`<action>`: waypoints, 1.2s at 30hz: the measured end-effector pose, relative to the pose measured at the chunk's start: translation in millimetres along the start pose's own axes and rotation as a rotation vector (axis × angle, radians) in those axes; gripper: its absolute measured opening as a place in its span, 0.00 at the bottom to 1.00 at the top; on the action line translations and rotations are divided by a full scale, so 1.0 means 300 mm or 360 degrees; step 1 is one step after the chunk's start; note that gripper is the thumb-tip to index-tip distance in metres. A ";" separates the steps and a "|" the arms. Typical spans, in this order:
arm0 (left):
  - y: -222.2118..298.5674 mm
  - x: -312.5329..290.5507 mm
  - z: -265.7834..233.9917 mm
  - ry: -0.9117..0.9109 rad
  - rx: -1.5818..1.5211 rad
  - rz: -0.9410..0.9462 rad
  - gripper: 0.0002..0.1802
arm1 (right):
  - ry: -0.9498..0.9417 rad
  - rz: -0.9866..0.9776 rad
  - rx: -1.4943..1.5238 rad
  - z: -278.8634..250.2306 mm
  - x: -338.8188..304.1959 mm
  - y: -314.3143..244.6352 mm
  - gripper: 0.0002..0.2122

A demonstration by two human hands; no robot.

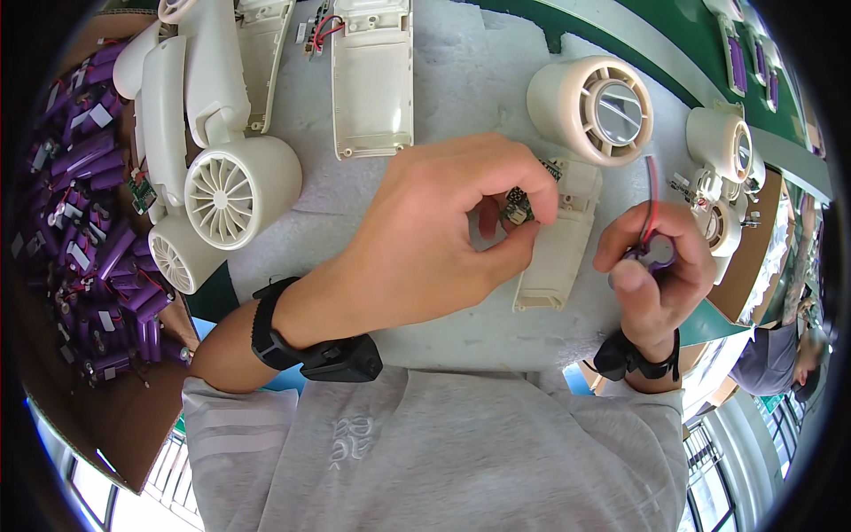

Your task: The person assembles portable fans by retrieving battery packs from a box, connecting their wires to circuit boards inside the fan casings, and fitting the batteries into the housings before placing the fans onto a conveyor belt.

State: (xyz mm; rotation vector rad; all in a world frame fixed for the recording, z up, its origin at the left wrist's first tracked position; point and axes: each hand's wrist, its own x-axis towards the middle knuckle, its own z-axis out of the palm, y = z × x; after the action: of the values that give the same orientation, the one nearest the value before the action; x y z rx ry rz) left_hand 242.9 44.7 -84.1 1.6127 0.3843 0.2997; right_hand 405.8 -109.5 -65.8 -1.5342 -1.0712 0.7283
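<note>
My left hand (pixel 443 230) is closed around a small green circuit board (pixel 517 209), its fingers partly covering it. Below and beside those fingers lies a cream fan handle shell (pixel 558 257), joined at its far end to a round fan head (pixel 589 111) with a mirrored centre. To the right, my right hand (pixel 660 266) grips a purple battery cell (pixel 657 252), seen nearly end-on. A red wire (pixel 654 191) rises from the cell, with a darker wire beside its lower part. Where the wire's far end goes is hard to make out.
A carton (pixel 133 434) full of purple battery cells (pixel 97 257) stands at the left. Beside it several cream fans (pixel 222 195) are piled up. An open shell (pixel 372 89) lies at the far middle. More fan parts (pixel 718 146) and another carton (pixel 749 257) are at the right.
</note>
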 end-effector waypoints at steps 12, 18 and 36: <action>-0.019 0.010 0.006 -0.0017 -0.0157 0.0034 0.15 | -0.0382 -0.0458 -0.0637 -0.018 0.054 0.013 0.09; -0.004 0.010 -0.003 0.0006 -0.0122 0.0114 0.14 | -0.0380 -0.0549 -0.0697 0.005 0.066 0.017 0.11; -0.056 -0.027 -0.010 0.0012 -0.0158 0.0100 0.22 | -0.0120 -0.0331 -0.0774 0.064 0.015 0.042 0.09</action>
State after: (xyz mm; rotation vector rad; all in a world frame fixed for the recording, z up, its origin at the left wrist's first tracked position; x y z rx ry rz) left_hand 233.1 44.8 -100.3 1.5286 0.3202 0.3668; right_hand 394.0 -97.7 -82.2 -1.7715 -1.5182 0.3982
